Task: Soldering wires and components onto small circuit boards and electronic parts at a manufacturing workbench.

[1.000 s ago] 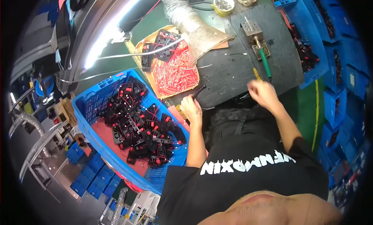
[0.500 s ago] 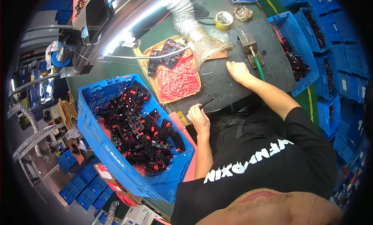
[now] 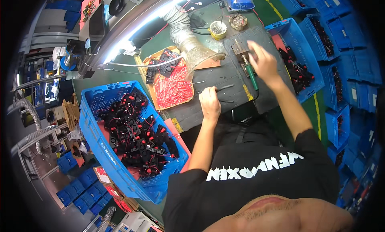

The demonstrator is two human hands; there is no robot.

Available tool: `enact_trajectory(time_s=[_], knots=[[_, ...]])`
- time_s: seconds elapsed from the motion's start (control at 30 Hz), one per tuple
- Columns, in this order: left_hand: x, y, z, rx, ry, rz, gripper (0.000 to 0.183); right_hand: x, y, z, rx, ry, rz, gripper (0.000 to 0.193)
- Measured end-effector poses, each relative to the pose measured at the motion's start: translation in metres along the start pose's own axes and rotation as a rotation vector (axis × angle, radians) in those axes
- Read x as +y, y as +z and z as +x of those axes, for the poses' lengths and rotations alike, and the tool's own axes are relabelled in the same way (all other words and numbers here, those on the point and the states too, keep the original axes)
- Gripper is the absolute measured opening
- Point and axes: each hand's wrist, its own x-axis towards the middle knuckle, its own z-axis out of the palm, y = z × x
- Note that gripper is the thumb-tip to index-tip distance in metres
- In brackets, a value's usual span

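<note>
A: Nearest thing on my feed?

B: Left, near: I log a large blue perforated plastic crate (image 3: 102,147), heaped with black plastic fan units with red pieces and thin wires (image 3: 136,135).

A: Left hand?

B: The left hand (image 3: 210,103) is right of the crate, over the near part of the black work mat (image 3: 192,116). I read its fingers as curled closed on a slender black two-pronged tool (image 3: 225,87); the prongs stand apart, pointing right. The hand hides the rest.

A: Right hand?

B: Farther, to the right. I see the right hand (image 3: 262,63) with thumb and fingers parted, slightly blurred, by a steel clamp with a green handle (image 3: 252,76). Touching it? I cannot tell.

A: Left of the clamp?

B: A shallow cardboard tray (image 3: 153,91) of thin red tubes (image 3: 172,89).

A: Farthest?

B: A ribbed grey flexible duct (image 3: 179,25), then a round yellow-sided tub (image 3: 217,30) to its right.
</note>
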Motion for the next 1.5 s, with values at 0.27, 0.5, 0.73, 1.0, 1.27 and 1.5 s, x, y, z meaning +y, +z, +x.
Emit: enact_trajectory(time_s=[0.27, 0.5, 0.73, 1.0, 1.27, 1.5], knots=[[-0.019, 0.050, 0.060, 0.022, 0.004, 0.334, 0.027, 0.003, -0.068, -0.311, -0.413, 0.553, 0.117, 0.008], [-0.036, 0.065, 0.079, -0.064, -0.086, 0.462, 0.024, 0.019, -0.028, -0.387, -0.512, 0.825, 0.233, 0.008], [0.010, 0.050, -0.009, 0.079, 0.033, 0.115, 0.043, 0.057, 0.090, -0.433, -0.982, 0.589, 0.074, 0.038], [-0.047, 0.042, -0.114, -0.062, -0.030, 0.272, 0.035, 0.057, 0.190, -0.438, -1.119, 0.509, -0.207, 0.099], [-0.074, 0.052, -0.103, -0.057, 0.056, 0.277, 0.031, 0.113, 0.248, -0.472, -1.099, 0.830, 0.103, 0.078], [-0.076, 0.049, -0.110, 0.011, 0.079, 0.243, 0.033, 0.118, 0.272, -0.430, -0.928, 0.564, 0.003, 0.050]])
